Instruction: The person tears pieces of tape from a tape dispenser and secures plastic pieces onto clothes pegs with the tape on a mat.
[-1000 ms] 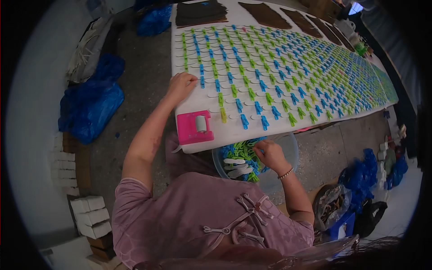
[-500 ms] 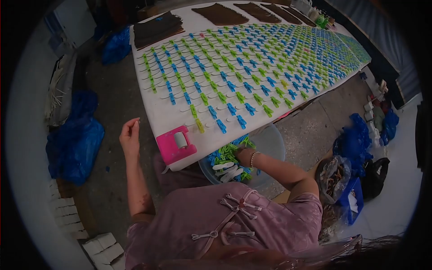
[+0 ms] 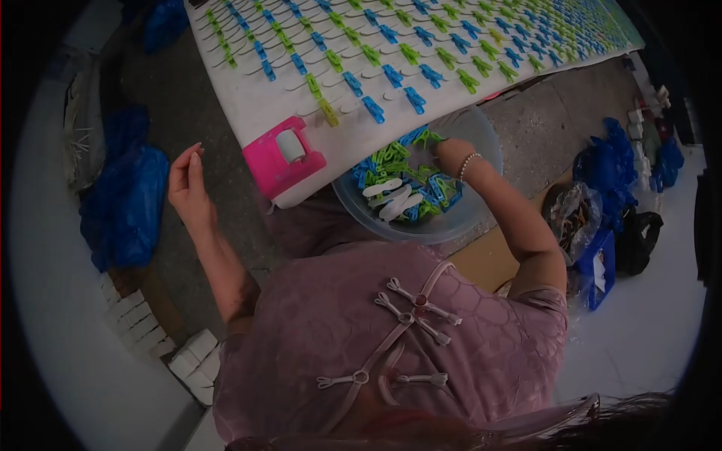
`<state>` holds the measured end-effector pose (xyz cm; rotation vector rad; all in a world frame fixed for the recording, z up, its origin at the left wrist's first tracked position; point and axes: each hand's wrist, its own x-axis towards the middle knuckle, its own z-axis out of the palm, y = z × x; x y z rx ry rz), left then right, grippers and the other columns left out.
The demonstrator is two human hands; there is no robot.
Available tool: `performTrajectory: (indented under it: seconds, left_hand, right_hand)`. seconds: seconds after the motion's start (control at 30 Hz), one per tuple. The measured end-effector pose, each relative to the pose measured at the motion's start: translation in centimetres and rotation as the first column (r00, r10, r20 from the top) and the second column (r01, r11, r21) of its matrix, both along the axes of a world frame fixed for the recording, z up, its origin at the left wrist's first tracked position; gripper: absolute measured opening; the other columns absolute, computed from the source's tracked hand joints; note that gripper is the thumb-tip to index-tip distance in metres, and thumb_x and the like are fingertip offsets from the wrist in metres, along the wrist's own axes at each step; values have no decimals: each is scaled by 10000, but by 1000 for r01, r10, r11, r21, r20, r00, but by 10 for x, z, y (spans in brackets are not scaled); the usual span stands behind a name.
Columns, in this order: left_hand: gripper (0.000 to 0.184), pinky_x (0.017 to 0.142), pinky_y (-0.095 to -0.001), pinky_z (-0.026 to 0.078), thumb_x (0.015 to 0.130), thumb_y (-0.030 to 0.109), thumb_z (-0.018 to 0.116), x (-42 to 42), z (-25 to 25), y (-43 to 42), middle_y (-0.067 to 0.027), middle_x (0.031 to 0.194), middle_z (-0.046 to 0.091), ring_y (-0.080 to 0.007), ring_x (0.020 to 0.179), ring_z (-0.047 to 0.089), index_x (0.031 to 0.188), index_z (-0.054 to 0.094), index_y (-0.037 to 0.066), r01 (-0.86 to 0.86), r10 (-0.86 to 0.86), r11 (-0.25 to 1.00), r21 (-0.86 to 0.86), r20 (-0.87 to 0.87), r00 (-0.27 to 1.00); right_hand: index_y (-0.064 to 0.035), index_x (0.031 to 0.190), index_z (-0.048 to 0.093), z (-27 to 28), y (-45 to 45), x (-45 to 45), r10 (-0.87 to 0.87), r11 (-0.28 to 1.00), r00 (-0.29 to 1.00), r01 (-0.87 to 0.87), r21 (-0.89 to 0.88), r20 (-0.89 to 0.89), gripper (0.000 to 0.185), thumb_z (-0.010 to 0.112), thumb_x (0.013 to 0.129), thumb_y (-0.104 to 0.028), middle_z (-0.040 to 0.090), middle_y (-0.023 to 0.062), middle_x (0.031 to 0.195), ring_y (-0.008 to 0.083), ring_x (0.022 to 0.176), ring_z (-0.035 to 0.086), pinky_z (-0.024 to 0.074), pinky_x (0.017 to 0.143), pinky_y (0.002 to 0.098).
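Note:
My left hand [image 3: 191, 184] is raised left of the table, its thumb and index finger pinched together; anything between the tips is too small to name. My right hand [image 3: 453, 158] reaches into a clear round tub [image 3: 491, 150] below the table's edge, its fingers mostly hidden. Blue and green clips [image 3: 391, 159] and several white pieces [image 3: 395, 201] lie in the tub. A pink dispenser [image 3: 263, 165] with a grey roller sits on the near table corner. Rows of green and blue clips [image 3: 374, 110] with thin white pieces cover the white table [image 3: 248, 98].
Blue plastic bags [image 3: 128, 203] lie on the floor at the left, above white stacked boxes [image 3: 195, 362]. At the right are a clear bag [image 3: 573, 218] of scraps, a blue container [image 3: 598, 274], a black bag [image 3: 641, 239] and more blue bags [image 3: 602, 165].
The view has shifted over the table. My left hand has left the table's edge and is now raised beside it. My right hand has stayed at the tub and moved towards its far right part.

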<state>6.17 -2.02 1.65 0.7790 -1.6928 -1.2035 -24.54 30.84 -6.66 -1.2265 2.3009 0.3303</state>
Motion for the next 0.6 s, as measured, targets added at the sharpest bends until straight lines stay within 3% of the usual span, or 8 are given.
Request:
performTrajectory:
  seconds: [0.13,0.2,0.23,0.3,0.33,0.4,0.5,0.6]
  left_hand:
    - [172,820,-242,432,951,133,566,8,7,6,-57,1052,647,-112,976,576,1071,651,45,-55,55,998,-20,6,998]
    - [173,816,-245,433,950,134,567,9,7,11,-58,1048,647,-111,968,575,1070,651,42,-71,71,997,-21,11,997]
    - [174,811,-246,433,951,133,566,9,7,14,-60,1046,648,-111,962,574,1068,651,38,-51,51,998,-20,-8,999]
    - [175,807,-248,434,951,133,565,10,7,18,-62,1045,649,-110,955,574,1066,651,33,-39,38,999,-18,-23,999]
    - [167,833,-241,439,942,115,571,11,8,21,-63,1046,652,-112,966,583,1062,648,28,-32,32,999,-5,-20,999]
    - [160,860,-234,444,934,97,578,14,6,22,-64,1047,654,-113,976,593,1057,645,22,-34,34,999,8,-17,999]
    - [162,860,-230,441,934,87,571,19,3,22,-65,1044,654,-111,976,591,1063,642,20,6,-6,1000,-9,-36,999]
    - [167,862,-230,439,934,78,568,17,1,27,-65,1046,653,-108,983,584,1072,638,14,27,-25,999,38,-48,999]
  right_hand:
    - [-81,898,675,-3,-10,-3,63,980,997,-54,-189,40,159,552,825,-150,679,162,863,337,816,666,537,698,428]
    - [-61,882,662,-13,-21,6,189,928,969,-124,-351,157,145,564,810,-141,670,170,833,352,790,657,534,686,431]
    - [-61,882,662,-16,-28,13,196,929,966,-128,-348,167,145,564,810,-141,670,170,833,352,790,657,534,686,431]
    - [-61,873,664,-19,-45,29,372,876,887,-238,-419,273,146,587,790,-153,670,165,823,353,777,655,528,693,439]
    - [-61,873,664,-18,-51,38,378,875,883,-243,-419,278,146,587,790,-153,670,165,823,353,777,655,528,693,439]
    - [-70,852,671,-15,-57,54,362,919,909,-311,-243,206,152,609,771,-183,669,156,805,349,769,653,521,693,443]
    - [-86,853,655,-33,-56,58,442,873,889,-394,-287,124,189,627,762,-249,651,159,788,337,752,643,509,667,448]
    - [-69,874,649,-25,-52,56,428,886,886,-370,-281,181,218,632,772,-261,644,161,740,342,711,641,506,662,459]
